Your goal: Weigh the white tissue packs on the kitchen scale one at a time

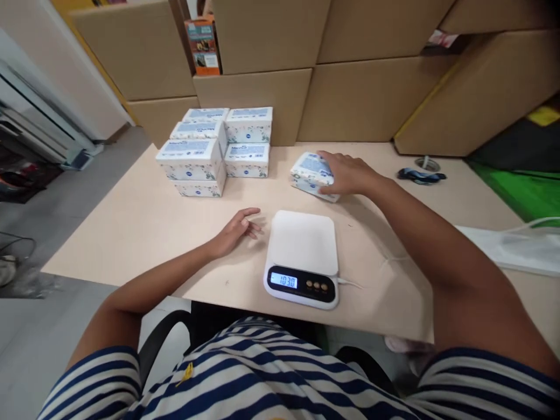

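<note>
On the table behind the kitchen scale, my right hand (345, 173) grips the right end of a white tissue pack (308, 172) with blue print and floral sides. The pack lies slightly turned, and my palm covers part of its top. My left hand (236, 232) hovers left of the scale, fingers apart and holding nothing. The white digital scale (304, 239) has a bare platform, and its lit display reads about 103.0. Several similar tissue packs (192, 153) stand stacked in two columns at the back left.
Cardboard boxes (258, 99) form a wall along the table's back edge. An orange printed box (203, 46) sits among them. A dark blue crumpled item (420, 176) lies by a round cable hole at right. A white cable (350, 283) leaves the scale's right side. A white power strip (507, 251) lies farther right.
</note>
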The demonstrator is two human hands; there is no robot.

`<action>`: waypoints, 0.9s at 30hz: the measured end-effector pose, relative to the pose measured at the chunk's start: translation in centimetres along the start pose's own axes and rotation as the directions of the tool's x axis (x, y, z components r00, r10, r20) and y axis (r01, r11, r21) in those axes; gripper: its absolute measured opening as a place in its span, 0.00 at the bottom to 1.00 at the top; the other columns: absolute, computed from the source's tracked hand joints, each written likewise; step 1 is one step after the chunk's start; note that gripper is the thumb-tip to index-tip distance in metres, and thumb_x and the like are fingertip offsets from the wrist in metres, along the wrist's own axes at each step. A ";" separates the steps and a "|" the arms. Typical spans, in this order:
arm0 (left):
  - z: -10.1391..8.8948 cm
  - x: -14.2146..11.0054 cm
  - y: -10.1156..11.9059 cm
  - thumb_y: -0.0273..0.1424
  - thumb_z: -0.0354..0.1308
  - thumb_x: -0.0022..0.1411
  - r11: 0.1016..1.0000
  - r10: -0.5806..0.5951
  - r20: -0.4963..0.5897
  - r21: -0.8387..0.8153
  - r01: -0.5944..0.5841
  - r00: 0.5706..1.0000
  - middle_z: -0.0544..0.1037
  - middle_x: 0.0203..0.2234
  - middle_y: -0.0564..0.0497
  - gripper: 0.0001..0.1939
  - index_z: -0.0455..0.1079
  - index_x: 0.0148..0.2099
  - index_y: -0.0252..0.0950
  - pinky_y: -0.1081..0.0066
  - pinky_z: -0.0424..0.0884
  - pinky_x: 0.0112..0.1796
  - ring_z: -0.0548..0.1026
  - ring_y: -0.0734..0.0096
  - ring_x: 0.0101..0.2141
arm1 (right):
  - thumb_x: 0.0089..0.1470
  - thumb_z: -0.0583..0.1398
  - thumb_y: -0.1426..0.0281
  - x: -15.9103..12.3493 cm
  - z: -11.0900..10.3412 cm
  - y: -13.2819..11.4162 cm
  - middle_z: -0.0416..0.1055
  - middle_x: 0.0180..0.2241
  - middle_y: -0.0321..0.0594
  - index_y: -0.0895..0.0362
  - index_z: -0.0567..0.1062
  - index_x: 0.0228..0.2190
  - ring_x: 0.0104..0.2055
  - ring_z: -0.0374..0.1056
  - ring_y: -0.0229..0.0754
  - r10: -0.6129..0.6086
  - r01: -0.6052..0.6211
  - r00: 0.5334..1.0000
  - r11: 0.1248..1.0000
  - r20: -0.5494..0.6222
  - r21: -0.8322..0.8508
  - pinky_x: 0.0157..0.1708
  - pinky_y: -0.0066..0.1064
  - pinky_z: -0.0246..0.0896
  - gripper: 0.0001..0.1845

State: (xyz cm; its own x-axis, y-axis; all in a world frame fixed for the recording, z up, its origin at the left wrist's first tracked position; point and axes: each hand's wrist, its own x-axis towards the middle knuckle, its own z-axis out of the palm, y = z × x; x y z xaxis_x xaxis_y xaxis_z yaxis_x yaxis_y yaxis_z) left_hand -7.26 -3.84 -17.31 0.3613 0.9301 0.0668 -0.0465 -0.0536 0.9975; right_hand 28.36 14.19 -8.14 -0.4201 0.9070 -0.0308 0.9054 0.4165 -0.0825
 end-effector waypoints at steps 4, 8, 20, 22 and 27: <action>-0.4 0.7 0.1 0.62 0.62 0.76 0.999 -0.009 0.072 0.044 0.006 0.997 0.66 0.76 0.34 0.38 0.69 0.73 0.42 0.60 0.81 0.53 0.82 0.57 0.57 | 0.52 0.73 0.52 -4.4 -2.9 -1.3 0.58 0.80 0.56 0.48 0.50 0.81 0.79 0.60 0.78 -0.150 0.160 0.986 0.971 -0.067 0.180 0.76 0.72 0.59 0.66; -0.4 1.4 0.2 0.59 0.64 0.77 1.000 0.002 0.087 0.028 -0.005 0.996 0.70 0.74 0.36 0.35 0.70 0.72 0.42 0.59 0.83 0.53 0.84 0.58 0.55 | 0.53 0.73 0.47 -11.2 -3.4 -3.3 0.53 0.84 0.47 0.42 0.49 0.82 0.81 0.58 0.70 -0.366 0.355 0.929 0.850 -0.047 0.389 0.77 0.66 0.62 0.66; 0.3 1.7 0.4 0.65 0.59 0.76 0.991 0.053 0.101 0.119 -0.065 0.993 0.75 0.73 0.39 0.38 0.76 0.72 0.44 0.62 0.85 0.52 0.84 0.61 0.54 | 0.56 0.72 0.44 -15.6 -0.5 -5.2 0.53 0.84 0.51 0.46 0.49 0.83 0.85 0.48 0.77 -0.408 0.409 0.911 0.872 -0.059 0.269 0.80 0.86 0.33 0.66; 0.4 1.7 0.3 0.67 0.55 0.76 0.984 0.060 0.105 0.159 -0.076 0.993 0.76 0.73 0.39 0.40 0.79 0.70 0.43 0.62 0.85 0.52 0.84 0.61 0.54 | 0.56 0.71 0.39 -15.7 -0.4 -5.1 0.52 0.84 0.49 0.44 0.48 0.83 0.87 0.41 0.78 -0.410 0.415 0.909 0.865 -0.081 0.281 0.80 0.86 0.22 0.67; 0.7 1.4 0.8 0.67 0.47 0.80 0.953 0.061 0.158 0.285 -0.105 0.986 0.80 0.70 0.40 0.41 0.84 0.67 0.43 0.48 0.85 0.60 0.85 0.54 0.59 | 0.57 0.69 0.35 -15.9 0.1 -5.2 0.54 0.83 0.47 0.42 0.48 0.82 0.87 0.44 0.75 -0.399 0.415 0.909 0.851 -0.118 0.322 0.82 0.84 0.20 0.66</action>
State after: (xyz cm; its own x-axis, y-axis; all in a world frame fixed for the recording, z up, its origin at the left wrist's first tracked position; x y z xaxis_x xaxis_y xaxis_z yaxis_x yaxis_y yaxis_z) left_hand -6.12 -2.90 -16.36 0.5004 0.8559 0.1306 0.1835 -0.2523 0.9501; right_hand 30.35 -2.37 -7.29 -0.7358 0.6661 0.1221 0.5763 0.7106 -0.4038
